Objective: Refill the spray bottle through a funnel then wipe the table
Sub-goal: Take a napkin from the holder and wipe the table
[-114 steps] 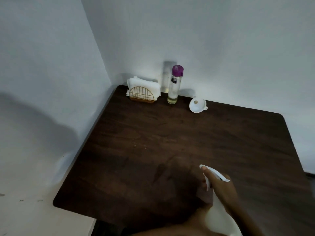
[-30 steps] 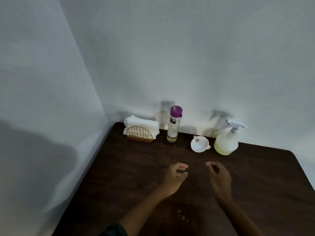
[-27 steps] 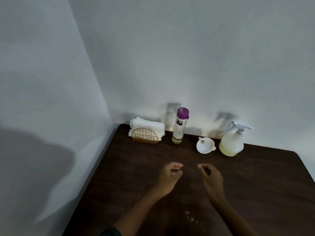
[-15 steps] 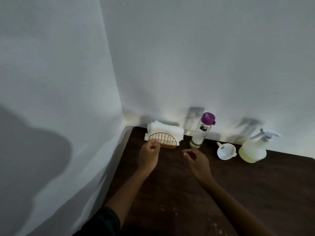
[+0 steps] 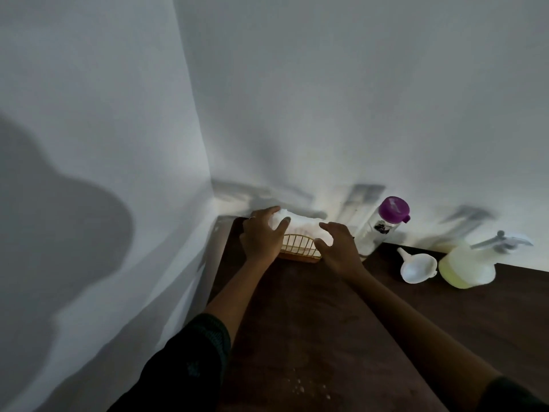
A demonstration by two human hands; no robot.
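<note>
Both hands at the far left corner of the dark wooden table (image 5: 326, 337), on the white napkins (image 5: 303, 223) standing in a gold wire holder (image 5: 298, 247). Left hand (image 5: 261, 236) over the stack's left end, fingers spread and laid across the top, thumb down the front face. Right hand (image 5: 338, 248) at the right end — fingers curved over the top edge, grip unclear. Right of the holder, in 1 row along the far wall: clear bottle (image 5: 381, 230) with purple cap, upright; white funnel (image 5: 417, 268) lying bowl-up; spray bottle (image 5: 469, 264) holding pale yellow liquid — farthest right, just beside the funnel. Pale crumbs (image 5: 300, 389) on the near tabletop.
</note>
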